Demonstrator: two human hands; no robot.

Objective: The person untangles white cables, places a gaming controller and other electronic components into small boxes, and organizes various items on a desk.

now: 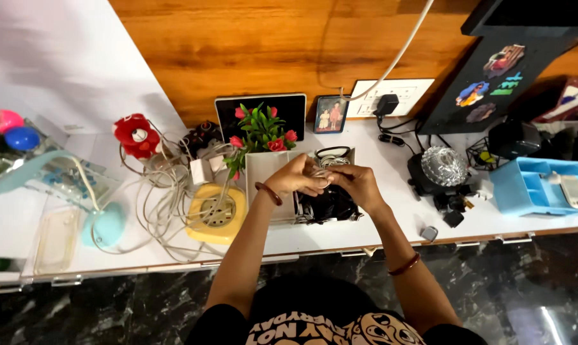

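My left hand [296, 177] and my right hand [357, 182] meet above a small open box [350, 155] on the white counter. Between their fingers they pinch a bundle of thin white cable [319, 174]. The box below holds dark cables and gadgets [327, 204]. A pot of artificial red flowers with green leaves [261, 135] stands just left of my hands, in front of a dark tablet-like frame [289, 107]. I wear a bangle on each wrist.
A yellow toy phone [217, 214] and tangled grey cords [164, 198] lie to the left, beside a red plush toy [136, 135] and a light blue lamp [100, 223]. On the right are a crystal ball lamp [443, 167], a blue tray [538, 185], a small photo frame [331, 114] and a wall socket [391, 96].
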